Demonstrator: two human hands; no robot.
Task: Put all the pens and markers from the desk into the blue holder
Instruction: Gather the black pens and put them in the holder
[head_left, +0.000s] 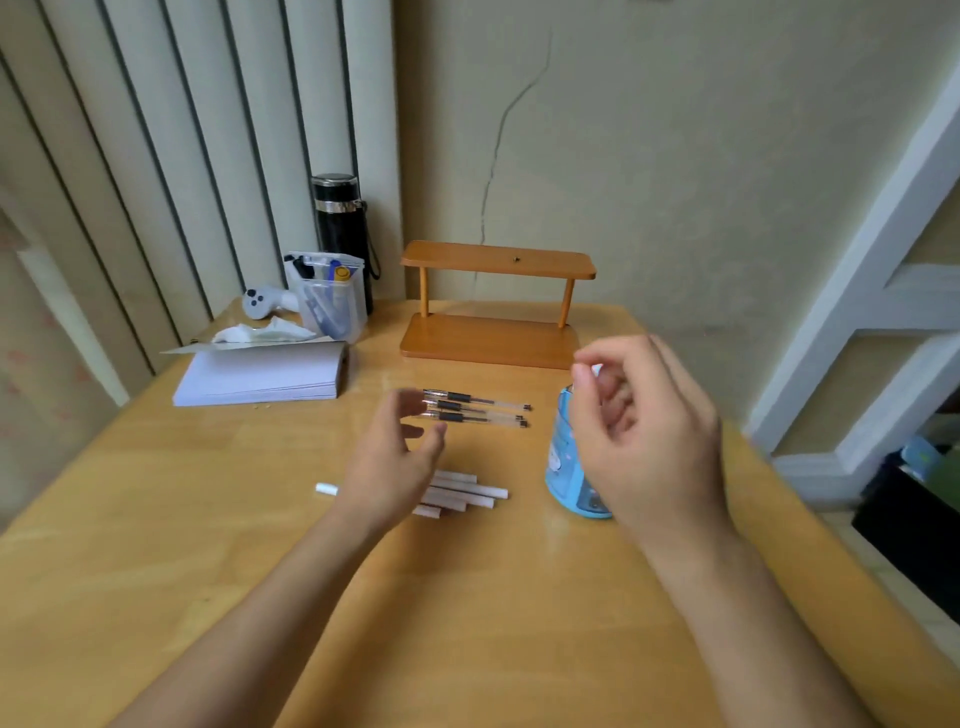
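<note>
Three clear pens with black grips lie side by side on the wooden desk, in front of the small shelf. Several white markers lie in a bunch nearer to me, partly hidden by my left hand. That hand hovers open over them, its fingertips near the left ends of the pens, holding nothing. The blue holder stands at the right, mostly hidden by my right hand, which is raised in front of it with curled, empty fingers.
A small wooden shelf stands against the wall. At the back left are a stack of white paper, a clear organizer with pens, a black flask, a white controller and crumpled tissue.
</note>
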